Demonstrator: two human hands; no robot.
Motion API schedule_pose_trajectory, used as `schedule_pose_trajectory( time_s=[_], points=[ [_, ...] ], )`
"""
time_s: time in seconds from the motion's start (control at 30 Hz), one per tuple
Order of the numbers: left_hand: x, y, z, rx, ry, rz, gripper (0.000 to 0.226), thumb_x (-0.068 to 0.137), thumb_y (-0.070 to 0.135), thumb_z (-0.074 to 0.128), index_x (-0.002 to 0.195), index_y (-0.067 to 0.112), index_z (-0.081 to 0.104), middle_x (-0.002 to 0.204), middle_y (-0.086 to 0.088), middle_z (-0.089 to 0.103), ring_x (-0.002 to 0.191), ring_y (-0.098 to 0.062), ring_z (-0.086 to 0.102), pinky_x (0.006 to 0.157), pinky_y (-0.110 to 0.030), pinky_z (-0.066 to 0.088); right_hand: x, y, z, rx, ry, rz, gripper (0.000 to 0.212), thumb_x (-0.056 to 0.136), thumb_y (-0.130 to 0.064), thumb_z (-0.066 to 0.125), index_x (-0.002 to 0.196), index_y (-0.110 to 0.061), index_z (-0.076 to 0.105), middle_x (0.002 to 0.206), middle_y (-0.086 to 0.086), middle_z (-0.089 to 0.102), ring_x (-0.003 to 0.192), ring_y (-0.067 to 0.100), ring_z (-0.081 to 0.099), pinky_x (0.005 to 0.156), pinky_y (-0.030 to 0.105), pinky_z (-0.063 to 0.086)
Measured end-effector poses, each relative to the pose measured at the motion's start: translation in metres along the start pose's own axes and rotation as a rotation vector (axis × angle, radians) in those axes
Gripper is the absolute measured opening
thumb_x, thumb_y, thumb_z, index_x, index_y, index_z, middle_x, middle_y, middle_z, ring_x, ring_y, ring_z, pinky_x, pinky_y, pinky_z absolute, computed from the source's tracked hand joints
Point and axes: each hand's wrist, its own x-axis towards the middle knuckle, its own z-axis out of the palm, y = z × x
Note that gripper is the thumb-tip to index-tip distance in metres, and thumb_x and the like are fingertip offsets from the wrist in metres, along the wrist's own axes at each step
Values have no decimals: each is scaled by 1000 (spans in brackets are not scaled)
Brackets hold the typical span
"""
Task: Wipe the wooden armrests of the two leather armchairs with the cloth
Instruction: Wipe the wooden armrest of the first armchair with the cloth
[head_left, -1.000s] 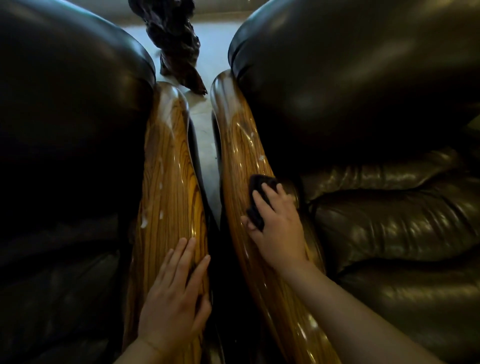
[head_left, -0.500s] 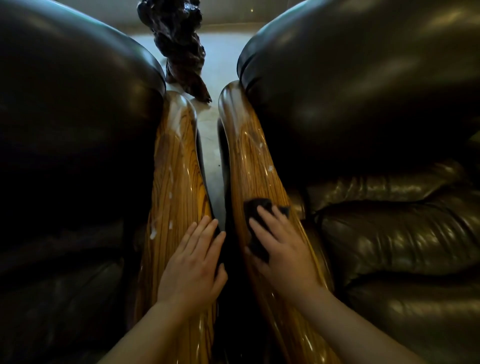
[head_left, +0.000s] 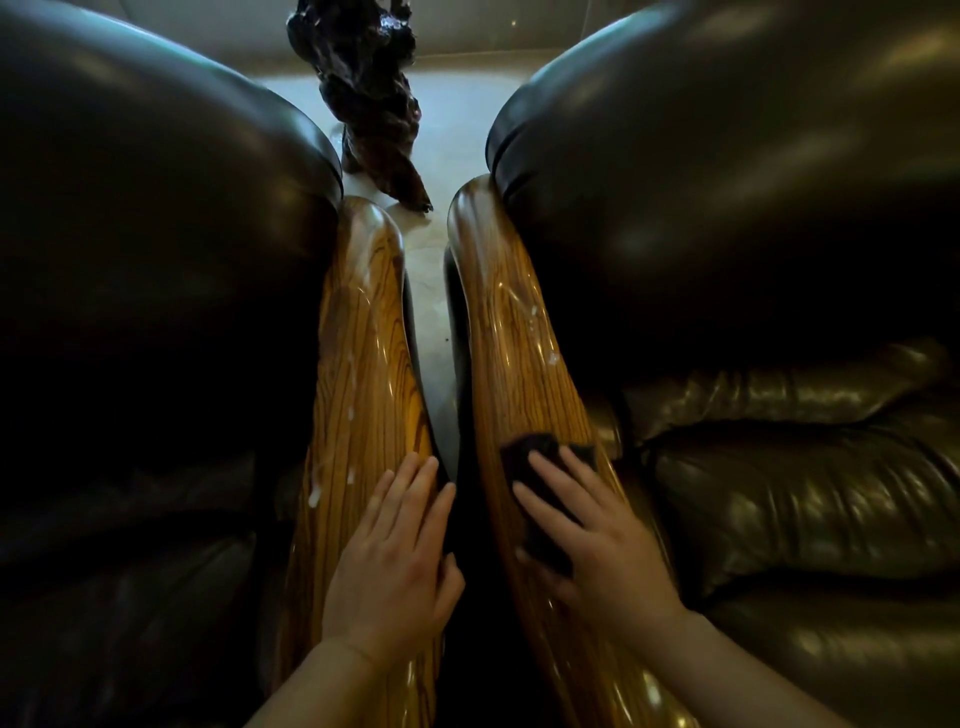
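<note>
Two glossy wooden armrests run side by side between two dark leather armchairs. The left armrest (head_left: 363, 364) carries white drips and streaks. My left hand (head_left: 397, 561) lies flat on it, fingers spread, holding nothing. The right armrest (head_left: 514, 338) shows wet streaks and small white spots higher up. My right hand (head_left: 597, 540) presses a dark cloth (head_left: 540, 478) flat against this armrest; the cloth sticks out past my fingertips and under my palm.
The left armchair (head_left: 156, 260) and the right armchair (head_left: 753, 234) flank a narrow gap showing pale floor (head_left: 431, 322). A dark gnarled wooden object (head_left: 369, 98) stands on the floor beyond the armrest ends.
My right hand has slid the cloth down the right armrest toward me. My left hand moved up the left armrest, then stayed. The view has tilted so the armrests sit lower.
</note>
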Motion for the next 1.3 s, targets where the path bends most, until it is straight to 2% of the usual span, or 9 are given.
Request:
schedule_pose_trajectory(
  time_s=[0.07, 0.23, 0.3, 0.43, 0.67, 0.9, 1.0, 1.17, 1.3],
  points=[
    [0, -1, 2, 1, -8, 11, 62, 90, 40, 46, 145, 12, 43, 160, -11, 28, 152, -23, 11, 120, -43, 12, -11, 13, 1, 20, 8, 19, 63, 94, -58, 47, 151, -34, 36, 165, -8, 21, 153, 18, 12, 114, 51, 38],
    [1, -1, 6, 39, -6, 18, 62, 89, 40, 47, 144, 12, 44, 159, -12, 29, 152, -24, 11, 121, -44, 11, 81, -13, -9, 95, 138, 373, 61, 92, -55, 48, 147, -29, 42, 160, -4, 33, 152, 20, 17, 120, 42, 24],
    [2, 0, 6, 45, -19, 17, 62, 89, 40, 47, 144, 13, 45, 159, -11, 29, 152, -24, 10, 121, -44, 9, 87, -17, -8, 43, 110, 311, 60, 92, -51, 51, 147, -30, 42, 160, -4, 32, 152, 22, 18, 120, 45, 27],
    [1, 1, 1, 52, -24, 19, 59, 91, 41, 46, 143, 13, 47, 159, -10, 30, 152, -24, 10, 121, -44, 8, 24, 3, -3, -32, -10, -17, 63, 91, -52, 53, 149, -33, 38, 164, -8, 23, 154, 21, 11, 116, 50, 34],
    [0, 2, 2, 76, -18, 7, 57, 89, 39, 45, 138, 12, 52, 157, -13, 33, 152, -26, 10, 121, -45, 9, 105, -9, -13, 43, 97, 246, 61, 90, -43, 61, 146, -24, 46, 159, 1, 36, 150, 25, 22, 119, 47, 27],
    [0, 0, 4, 66, -12, 15, 56, 91, 40, 44, 140, 13, 49, 158, -12, 31, 152, -26, 9, 121, -45, 10, 11, 8, -7, -46, -56, -71, 72, 81, -40, 67, 148, -28, 42, 163, -2, 26, 153, 24, 15, 112, 53, 33],
    [0, -2, 8, 44, 12, 20, 55, 91, 39, 45, 139, 14, 50, 158, -12, 32, 152, -25, 9, 121, -45, 9, 5, 17, -14, 0, -1, 91, 66, 89, -50, 54, 148, -25, 41, 162, 1, 28, 152, 24, 19, 113, 53, 36],
    [0, -2, 9, 42, 24, 16, 53, 90, 39, 46, 137, 16, 52, 157, -10, 33, 152, -24, 8, 122, -44, 9, 101, 6, -23, 125, 86, 485, 71, 95, -57, 47, 151, -14, 37, 161, 10, 30, 149, 29, 23, 119, 47, 28],
    [-1, 0, 5, 52, 13, 15, 53, 90, 38, 45, 137, 15, 52, 157, -10, 33, 152, -25, 8, 121, -46, 12, 127, 8, -21, 127, 140, 458, 62, 96, -48, 54, 145, -11, 46, 155, 11, 40, 144, 31, 32, 116, 46, 31]
  ],
)
